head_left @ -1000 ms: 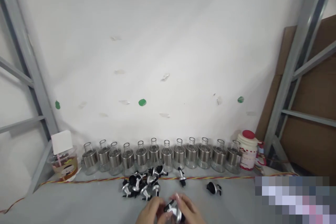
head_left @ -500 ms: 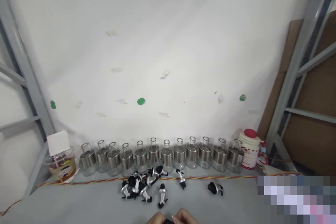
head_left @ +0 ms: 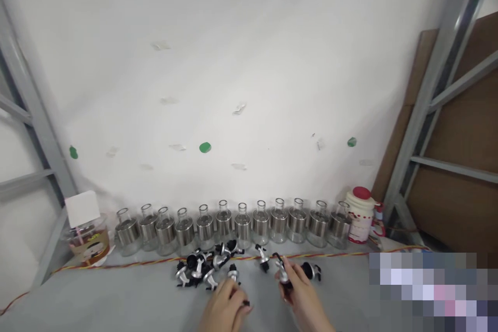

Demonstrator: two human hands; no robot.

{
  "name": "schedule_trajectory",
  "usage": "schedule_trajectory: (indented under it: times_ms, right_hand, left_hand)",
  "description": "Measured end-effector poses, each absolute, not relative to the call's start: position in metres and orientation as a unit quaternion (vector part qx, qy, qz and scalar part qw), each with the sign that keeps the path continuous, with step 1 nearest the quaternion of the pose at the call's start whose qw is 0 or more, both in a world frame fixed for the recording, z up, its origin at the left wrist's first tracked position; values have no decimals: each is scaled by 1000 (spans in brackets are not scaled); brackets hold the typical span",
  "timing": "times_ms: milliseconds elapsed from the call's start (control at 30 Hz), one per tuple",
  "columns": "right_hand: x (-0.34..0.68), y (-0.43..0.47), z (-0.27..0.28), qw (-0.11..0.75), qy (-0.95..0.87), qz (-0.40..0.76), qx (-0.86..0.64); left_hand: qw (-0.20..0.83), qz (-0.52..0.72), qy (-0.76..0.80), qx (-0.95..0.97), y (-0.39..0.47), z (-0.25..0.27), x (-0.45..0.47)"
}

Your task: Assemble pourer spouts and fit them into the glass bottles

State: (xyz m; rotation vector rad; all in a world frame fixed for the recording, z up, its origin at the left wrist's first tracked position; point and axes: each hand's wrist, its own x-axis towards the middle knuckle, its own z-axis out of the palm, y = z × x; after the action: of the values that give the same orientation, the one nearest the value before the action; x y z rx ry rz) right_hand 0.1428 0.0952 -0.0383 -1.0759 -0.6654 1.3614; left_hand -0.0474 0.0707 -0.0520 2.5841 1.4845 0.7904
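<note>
My right hand (head_left: 301,290) is closed around a silver-and-black bottle pourer (head_left: 283,273), held just above the table with its black lever upward. My left hand (head_left: 224,307) curls its fingers over the lower part of another pourer (head_left: 233,273), whose silver collar and black stopper show beyond the knuckles. A small black tip sticks out at the left fingertips. Left of that hand lies a pile of similar pourers (head_left: 198,267). One single pourer (head_left: 262,258) lies between the hands, farther back. Another pourer (head_left: 311,271) is partly hidden behind my right hand.
Several glass bottles with metal sleeves (head_left: 205,225) stand open in a row along the white wall. A twisted red-yellow cord (head_left: 146,264) crosses the grey table (head_left: 97,301). A drink cup (head_left: 88,244) stands at left, a red-lidded cream container (head_left: 360,218) at right. Metal posts flank both sides.
Both hands have come up from the bottom edge and moved apart. The right now shows a pourer in its fingers; the left has reached a pourer on the table. The view has shifted slightly.
</note>
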Motion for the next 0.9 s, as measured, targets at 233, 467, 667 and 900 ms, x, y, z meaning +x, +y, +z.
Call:
schedule_trajectory:
  times_ms: [233, 467, 667, 900]
  right_hand:
    - [138, 99, -60, 603, -314, 572, -458]
    - [137, 99, -65, 595, -367, 564, -440]
    - [121, 83, -76, 554, -534, 465, -437]
    - [125, 70, -63, 379, -658, 461, -459]
  left_hand:
    - [-141, 248, 483, 828, 100, -58, -23]
    - [-202, 245, 492, 811, 106, -67, -62]
    - [-104, 273, 484, 825, 82, -43, -57]
    - [19, 234, 523, 819, 72, -66, -32]
